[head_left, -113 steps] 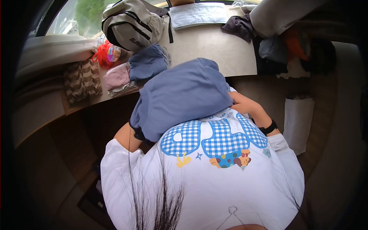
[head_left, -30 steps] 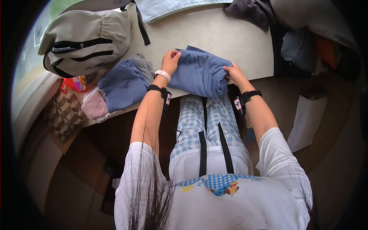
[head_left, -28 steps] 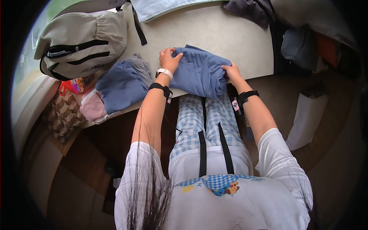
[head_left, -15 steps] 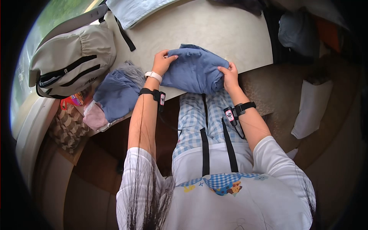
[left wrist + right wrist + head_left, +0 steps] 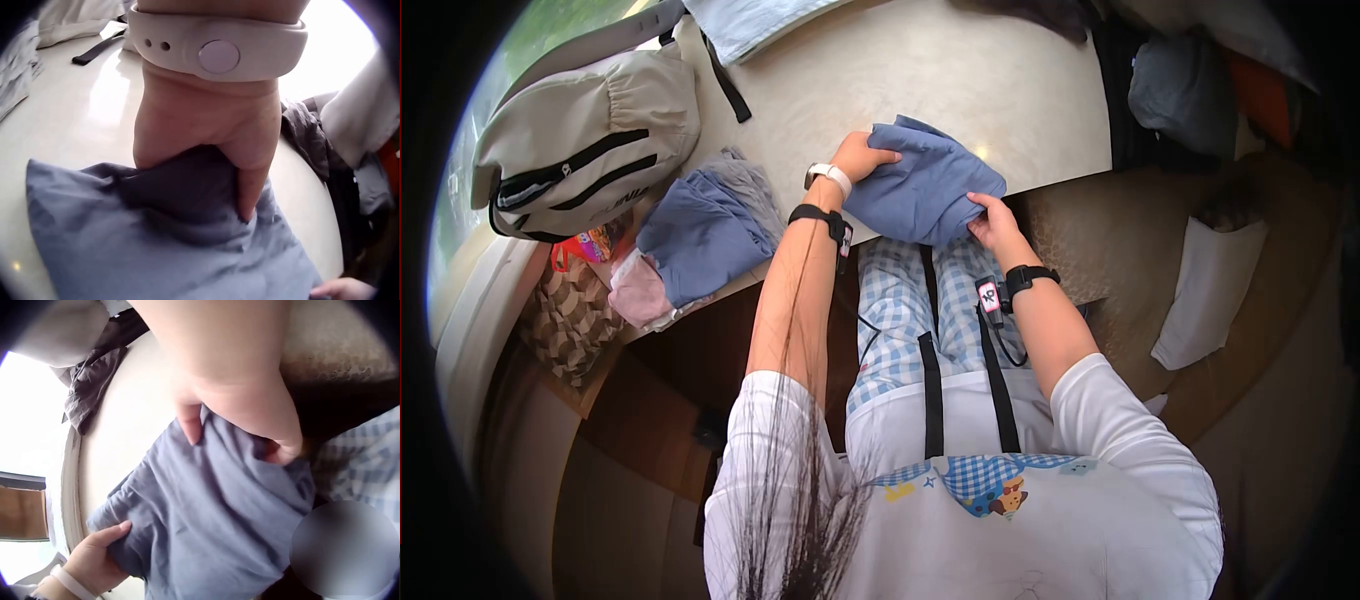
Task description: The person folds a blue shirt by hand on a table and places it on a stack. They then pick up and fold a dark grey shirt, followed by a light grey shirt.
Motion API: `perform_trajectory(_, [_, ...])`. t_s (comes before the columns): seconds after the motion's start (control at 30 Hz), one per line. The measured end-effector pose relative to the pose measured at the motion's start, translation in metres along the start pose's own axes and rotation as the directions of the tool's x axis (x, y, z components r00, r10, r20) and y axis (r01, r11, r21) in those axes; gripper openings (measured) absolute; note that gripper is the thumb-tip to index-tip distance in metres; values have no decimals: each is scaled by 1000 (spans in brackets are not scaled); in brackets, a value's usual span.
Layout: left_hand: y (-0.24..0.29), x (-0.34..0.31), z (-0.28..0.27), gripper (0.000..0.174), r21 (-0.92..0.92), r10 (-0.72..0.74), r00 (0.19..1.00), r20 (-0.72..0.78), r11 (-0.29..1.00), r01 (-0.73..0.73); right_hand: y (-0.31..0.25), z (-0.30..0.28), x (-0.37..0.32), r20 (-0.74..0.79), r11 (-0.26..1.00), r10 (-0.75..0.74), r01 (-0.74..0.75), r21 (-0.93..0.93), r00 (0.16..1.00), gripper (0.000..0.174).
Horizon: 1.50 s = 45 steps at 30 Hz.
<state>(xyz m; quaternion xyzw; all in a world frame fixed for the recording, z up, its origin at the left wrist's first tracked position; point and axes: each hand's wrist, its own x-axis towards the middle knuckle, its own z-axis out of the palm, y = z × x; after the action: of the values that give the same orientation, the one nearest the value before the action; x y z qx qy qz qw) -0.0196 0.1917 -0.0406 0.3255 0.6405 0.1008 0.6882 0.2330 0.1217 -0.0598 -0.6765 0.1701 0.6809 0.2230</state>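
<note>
A folded blue garment [image 5: 925, 185] lies at the near edge of the table, its front part reaching over the person's knees. On its left side the left hand [image 5: 865, 158] grips the cloth, thumb on top and fingers hidden underneath. At the right corner the right hand [image 5: 996, 222] pinches the fabric near the fold, thumb uppermost. The right wrist view shows the right hand's fingers tucked into the soft, wrinkled cloth [image 5: 206, 506]. In the left wrist view, the left thumb presses down on the grey-blue surface [image 5: 162, 250].
Left of the garment is a pile with another blue garment [image 5: 700, 235] and a pink cloth [image 5: 640, 290]. A beige backpack [image 5: 590, 150] stands behind that pile. At the back lies a light-blue folded cloth [image 5: 750, 25]. Dark and grey clothes [image 5: 1185, 90] sit at the right.
The garment, first held up against the chest, came down onto the table edge. Over the last half second the left hand moved rightward, and the garment's visible spread became narrower.
</note>
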Motion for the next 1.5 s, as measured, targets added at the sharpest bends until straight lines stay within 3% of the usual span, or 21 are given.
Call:
perform_trajectory(0.1, [-18,-26,-3,28,-161,117,992,50,981,-108,6,-20,11,-26,972,27,-32,-232,999,22])
perform_trajectory(0.13, [-14,-42,-3,26,-181,167,985,37,971,-157,2,-9,-6,-6,952,-48,44,-304,999,24])
perform_trajectory(0.23, [-18,-95,-10,27,-231,156,987,-29,960,-158,-6,19,-54,234,903,-226,293,-315,946,26])
perform_trajectory(0.27, [-27,-111,-11,29,-291,218,973,-74,929,-231,-3,21,-54,385,908,-259,359,-216,886,29])
perform_trajectory(0.37, [-37,-166,-25,29,-338,183,972,-144,915,-222,0,43,-82,511,905,-193,353,-237,838,31])
perform_trajectory(0.43, [-59,-211,-28,32,-433,191,943,-274,850,-298,7,64,-109,610,749,-217,531,-397,762,32])
perform_trajectory(0.47, [-64,-230,-31,34,-445,199,914,-355,823,-352,11,76,-123,658,650,-219,610,-452,721,32])
perform_trajectory(0.57, [-77,-291,-57,37,-394,199,833,-517,809,-437,31,117,-163,758,552,-100,670,-497,645,32])
perform_trajectory(0.6, [-113,-301,-65,38,-361,162,769,-619,810,-461,41,134,-176,777,540,-69,678,-498,625,32])
perform_trajectory(0.63, [-112,-317,-76,28,-369,118,722,-682,797,-479,52,152,-186,796,528,-38,688,-498,604,32])
perform_trajectory(0.77, [-131,-340,-153,5,-341,151,665,-732,764,-548,105,219,-191,867,526,-4,738,-422,498,33])
perform_trajectory(0.87, [-135,-321,-208,16,-555,-19,663,-748,566,-610,131,278,-173,844,413,-34,777,-476,535,37])
perform_trajectory(0.9, [-150,-308,-228,20,-613,-34,700,-714,513,-601,137,294,-164,826,389,-54,774,-500,561,41])
perform_trajectory(0.97, [-187,-279,-254,27,-726,-58,775,-629,399,-560,143,322,-137,760,217,-73,754,-621,646,51])
perform_trajectory(1.0, [-195,-271,-259,29,-717,-98,808,-581,532,-451,148,329,-128,725,126,-91,731,-671,682,57])
perform_trajectory(1.07, [-210,-257,-267,33,-632,-186,850,-493,748,-203,158,326,-113,780,-112,-99,772,-626,618,67])
perform_trajectory(1.13, [-217,-251,-273,35,-599,-136,834,-535,757,-261,167,319,-102,853,-319,-150,792,-521,500,69])
perform_trajectory(1.23, [-230,-249,-270,35,-567,-52,796,-602,730,-382,169,315,-111,789,-337,-241,714,-614,565,64])
perform_trajectory(1.33, [-234,-253,-265,32,-520,-13,741,-672,720,-459,179,311,-125,842,-323,-323,786,-527,432,58])
perform_trajectory(1.4, [-236,-256,-263,29,-455,-14,685,-729,757,-469,186,308,-113,808,-268,-335,773,-575,485,57])
perform_trajectory(1.5, [-242,-242,-257,43,-210,-33,511,-859,933,-292,191,301,-93,719,-194,-357,706,-681,596,54])
